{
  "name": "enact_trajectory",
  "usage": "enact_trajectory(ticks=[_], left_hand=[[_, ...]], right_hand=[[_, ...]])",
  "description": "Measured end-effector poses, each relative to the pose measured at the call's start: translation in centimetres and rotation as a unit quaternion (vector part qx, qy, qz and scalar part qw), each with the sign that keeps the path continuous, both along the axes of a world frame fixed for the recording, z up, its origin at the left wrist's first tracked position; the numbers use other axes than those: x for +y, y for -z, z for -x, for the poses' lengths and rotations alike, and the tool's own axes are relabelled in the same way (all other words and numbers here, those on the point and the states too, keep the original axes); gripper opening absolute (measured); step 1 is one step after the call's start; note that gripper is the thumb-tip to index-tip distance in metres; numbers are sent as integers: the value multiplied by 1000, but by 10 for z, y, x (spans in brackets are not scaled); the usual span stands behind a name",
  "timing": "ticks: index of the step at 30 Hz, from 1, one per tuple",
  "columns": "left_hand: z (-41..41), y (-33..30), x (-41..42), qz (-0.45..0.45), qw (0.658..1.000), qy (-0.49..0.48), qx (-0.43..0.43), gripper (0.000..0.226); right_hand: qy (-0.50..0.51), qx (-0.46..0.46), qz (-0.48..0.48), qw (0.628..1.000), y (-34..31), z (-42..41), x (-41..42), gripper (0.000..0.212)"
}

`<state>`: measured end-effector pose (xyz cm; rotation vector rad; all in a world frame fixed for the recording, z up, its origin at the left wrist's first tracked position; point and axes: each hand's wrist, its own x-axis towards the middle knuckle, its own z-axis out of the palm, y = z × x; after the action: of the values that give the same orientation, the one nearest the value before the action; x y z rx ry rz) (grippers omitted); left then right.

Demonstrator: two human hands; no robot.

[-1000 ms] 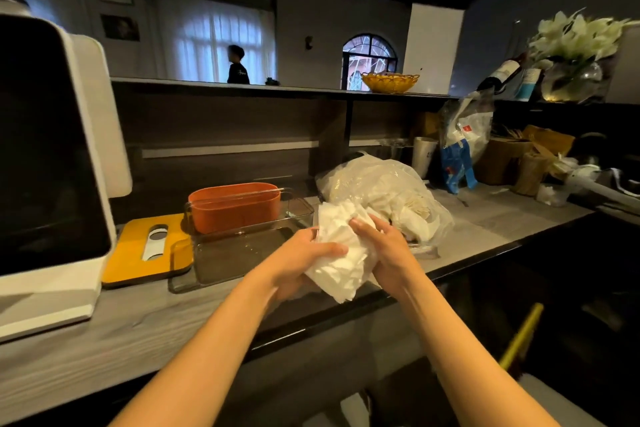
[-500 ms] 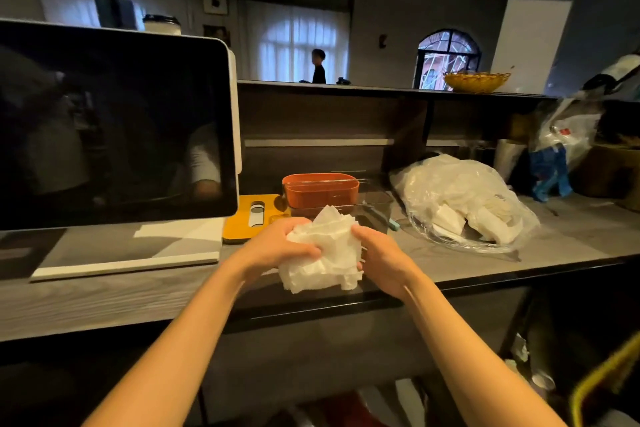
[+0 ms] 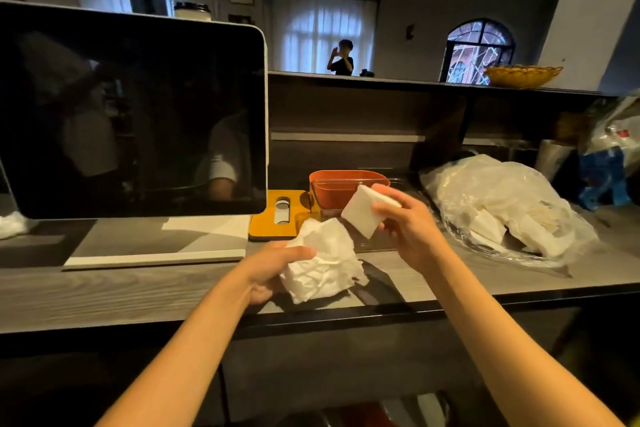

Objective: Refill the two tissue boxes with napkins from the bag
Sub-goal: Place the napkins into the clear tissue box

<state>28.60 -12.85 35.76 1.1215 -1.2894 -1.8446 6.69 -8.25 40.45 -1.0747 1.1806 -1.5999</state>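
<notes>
Head view shows the left hand (image 3: 273,270) clutching a crumpled wad of napkins (image 3: 323,263) above the counter (image 3: 104,291). At its 1 o'clock, the right hand (image 3: 408,225) pinches a flat folded stack (image 3: 363,210). At 3 o'clock lies the bag (image 3: 502,204).

Dim room; daylight glows through the curtained window (image 3: 325,35) and arched window (image 3: 476,52). Wide-angle bending at edges, the dark screen (image 3: 131,114) shows reflections.

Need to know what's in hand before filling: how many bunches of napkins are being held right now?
2. A crumpled wad of napkins is in the left hand; a neat folded stack is in the right hand. More napkins remain inside the plastic bag, partly hidden.
</notes>
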Motion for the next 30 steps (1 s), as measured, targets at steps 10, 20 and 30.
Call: enact_trajectory(ticks=[10, 20, 30], left_hand=[[0, 5, -14, -86, 995, -41, 23, 70], [-3, -1, 3, 176, 977, 12, -118, 48], [-18, -54, -9, 379, 869, 238, -212, 68]], right_hand=[[33, -44, 13, 998, 3, -57, -3, 47], [134, 184, -6, 974, 34, -46, 15, 49], [-268, 108, -38, 957, 38, -26, 12, 80]])
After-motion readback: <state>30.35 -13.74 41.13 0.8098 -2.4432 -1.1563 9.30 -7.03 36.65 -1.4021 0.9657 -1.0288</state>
